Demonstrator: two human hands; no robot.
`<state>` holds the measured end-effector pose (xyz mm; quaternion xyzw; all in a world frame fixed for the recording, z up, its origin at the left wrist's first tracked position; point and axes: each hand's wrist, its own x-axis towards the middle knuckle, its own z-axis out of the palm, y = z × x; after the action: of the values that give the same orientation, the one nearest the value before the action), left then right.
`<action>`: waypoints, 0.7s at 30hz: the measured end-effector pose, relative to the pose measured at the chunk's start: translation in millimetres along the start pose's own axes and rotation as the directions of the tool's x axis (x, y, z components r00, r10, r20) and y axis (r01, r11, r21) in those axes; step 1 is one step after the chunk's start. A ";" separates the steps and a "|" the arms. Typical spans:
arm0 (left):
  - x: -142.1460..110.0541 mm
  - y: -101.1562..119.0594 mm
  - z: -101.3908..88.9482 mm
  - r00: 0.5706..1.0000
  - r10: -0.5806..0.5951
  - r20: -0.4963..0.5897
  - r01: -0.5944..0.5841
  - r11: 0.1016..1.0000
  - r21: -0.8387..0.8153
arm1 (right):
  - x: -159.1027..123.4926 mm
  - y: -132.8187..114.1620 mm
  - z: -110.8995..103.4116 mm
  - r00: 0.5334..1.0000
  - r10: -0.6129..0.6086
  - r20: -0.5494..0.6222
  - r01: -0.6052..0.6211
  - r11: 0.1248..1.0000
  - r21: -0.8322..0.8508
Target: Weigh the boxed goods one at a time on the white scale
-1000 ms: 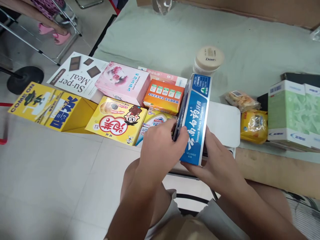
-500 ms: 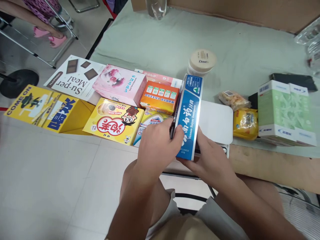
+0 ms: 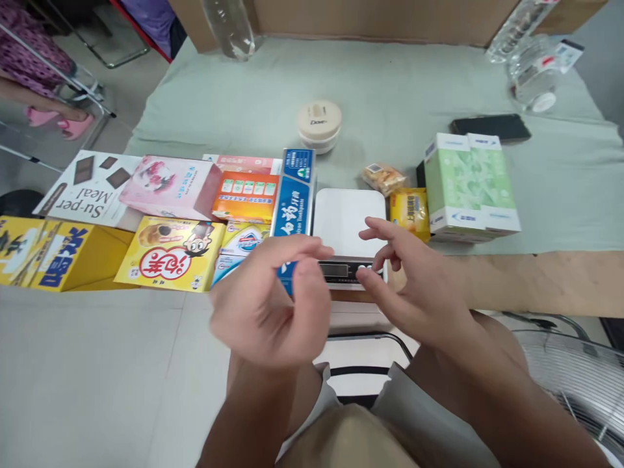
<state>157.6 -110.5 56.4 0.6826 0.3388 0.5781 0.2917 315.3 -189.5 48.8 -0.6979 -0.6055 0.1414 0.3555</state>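
Note:
The blue toothpaste box [image 3: 294, 188] lies beside the white kitchen scale [image 3: 348, 218], its near end partly behind my left hand. My left hand [image 3: 273, 305] hovers in front of the box, fingers curled and thumb bent in, slightly blurred; whatever may be inside the fingers is hidden. My right hand [image 3: 409, 279] is over the scale's front right corner, fingers apart, with nothing in it. Its thumb is at the buttons beside the scale's display [image 3: 335, 270]; I cannot tell whether it touches. Left of the toothpaste are an orange pack [image 3: 246, 195] and a yellow snack box [image 3: 168, 253].
A Dove jar [image 3: 319, 123] stands behind the scale. To the right are a yellow packet [image 3: 411, 211], a clear-wrapped snack [image 3: 383, 178], green-and-white boxes [image 3: 472, 185] and a dark phone-like slab [image 3: 490, 127]. Clear bottles [image 3: 533, 75] lie at the back right. A fan [image 3: 575, 364] stands low right.
Both hands have let go of the toothpaste box, which now lies left of the scale. My right hand has opened over the scale. The dark pen-like thing at my left hand no longer shows.

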 end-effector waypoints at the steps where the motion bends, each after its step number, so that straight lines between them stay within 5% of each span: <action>1: -2.5 3.4 11.3 0.997 0.018 0.073 -0.016 0.999 -0.031 | -1.6 7.2 -7.5 0.999 -0.004 -0.054 0.003 1.000 -0.006; 3: -6.8 8.3 38.3 0.979 0.051 0.196 -0.037 0.997 -0.074 | -4.8 22.9 -21.4 0.989 0.011 -0.150 -0.014 1.000 -0.025; 7: -15.4 9.5 97.5 0.883 -0.116 0.455 0.139 0.990 -0.017 | -10.9 56.2 -45.7 0.955 0.134 -0.265 -0.159 0.984 -0.077; 12: -27.0 -0.8 153.4 0.802 -0.159 0.575 0.125 0.987 0.099 | -18.5 91.3 -66.1 0.886 0.372 -0.277 -0.411 0.907 -0.095; 17: -32.9 -2.2 181.6 0.768 -0.252 0.589 0.077 0.949 0.306 | -26.3 106.7 -68.7 0.886 0.461 -0.045 -0.463 0.878 -0.119; 21: -30.1 5.5 186.6 0.741 -0.321 0.589 0.101 0.921 0.375 | -29.2 103.6 -67.2 0.916 0.401 -0.006 -0.400 0.913 -0.080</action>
<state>339.3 -139.1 12.7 0.8324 0.3838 0.2105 0.3398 428.0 -240.4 20.4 -0.8198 -0.4567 0.1906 0.2880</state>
